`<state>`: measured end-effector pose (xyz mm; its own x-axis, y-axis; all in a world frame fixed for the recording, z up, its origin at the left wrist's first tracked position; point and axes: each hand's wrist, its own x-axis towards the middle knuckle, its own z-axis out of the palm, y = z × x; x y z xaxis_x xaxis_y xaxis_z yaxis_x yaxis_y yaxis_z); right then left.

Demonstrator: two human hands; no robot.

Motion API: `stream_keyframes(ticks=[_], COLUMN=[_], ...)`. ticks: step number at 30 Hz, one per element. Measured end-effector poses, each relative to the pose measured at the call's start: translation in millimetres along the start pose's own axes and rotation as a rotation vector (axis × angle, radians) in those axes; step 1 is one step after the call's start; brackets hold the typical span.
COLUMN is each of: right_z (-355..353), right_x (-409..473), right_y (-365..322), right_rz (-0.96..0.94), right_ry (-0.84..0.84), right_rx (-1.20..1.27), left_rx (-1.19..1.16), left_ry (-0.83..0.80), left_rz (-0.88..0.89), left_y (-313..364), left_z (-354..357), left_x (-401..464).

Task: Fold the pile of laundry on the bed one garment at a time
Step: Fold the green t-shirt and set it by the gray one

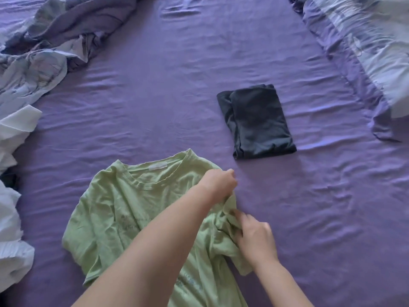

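1. Lying face-up toward 6 o'clock in the head view, the green T-shirt (124, 218) is spread on the bed (177, 96) with its collar pointing to 12 o'clock, probably so the sleeves and sides can be turned in squarely.
2. Both hands work its right shoulder and sleeve, at about 5 o'clock from centre. The left hand (218, 183) reaches across the shirt, its arm lying over the chest print; its fingers are curled down onto the shoulder seam, apparently pinching cloth, though the fingertips are hidden.
3. The right hand (254, 238) sits just below it, fingers curled into a bunch of sleeve fabric. My guess is the two grips are gathering the sleeve to fold it inward.
4. A dark garment (256, 122), already folded into a neat block, lies at 2 o'clock from the shirt, well apart, likely set aside as finished work.
5. Pale clothes (13, 196) heaped at 9 o'clock look like the pile waiting its turn.
6. Crumpled bedding (55, 41) at 10 o'clock and a pillow (365, 52) at 2 o'clock are pushed outward, leaving room for folding.
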<state>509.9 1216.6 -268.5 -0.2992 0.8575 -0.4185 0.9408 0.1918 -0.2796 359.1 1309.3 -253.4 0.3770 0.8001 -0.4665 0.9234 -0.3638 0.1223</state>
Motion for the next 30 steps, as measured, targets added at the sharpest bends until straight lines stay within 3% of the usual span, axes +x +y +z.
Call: stream_keyframes(ticks=[6,9,12,16,21,26,30], right_z=[-26,-45,-63,-81,-85,-81,-64], right_x=[34,47,56,69,83,93,79], right_y=[-2,8,21,39,52,57,41], right_rz=[0.057,0.062,0.183,0.356,0.325,0.206,0.015], right_ry=[0.192,0.194,0.202,0.385,0.583,0.6,0.611], right_rx=[0.312,0.202,0.028,0.154,0.133,-0.012,-0.077], left_rx=[-0.359,-0.439,-0.451,-0.534,-0.797,-0.71,-0.3], left_ry=[0.227,0.276,0.309,0.345,0.307,0.306,0.515], left_rz=[-0.224,-0.295,-0.359,-0.479,-0.627,-0.511,-0.288], left_y=[-35,-50,-52,-42,-31,-15,-4], left_z=[-7,-17,-23,-26,-17,-3,13], left_x=[19,26,33,43,54,45,18])
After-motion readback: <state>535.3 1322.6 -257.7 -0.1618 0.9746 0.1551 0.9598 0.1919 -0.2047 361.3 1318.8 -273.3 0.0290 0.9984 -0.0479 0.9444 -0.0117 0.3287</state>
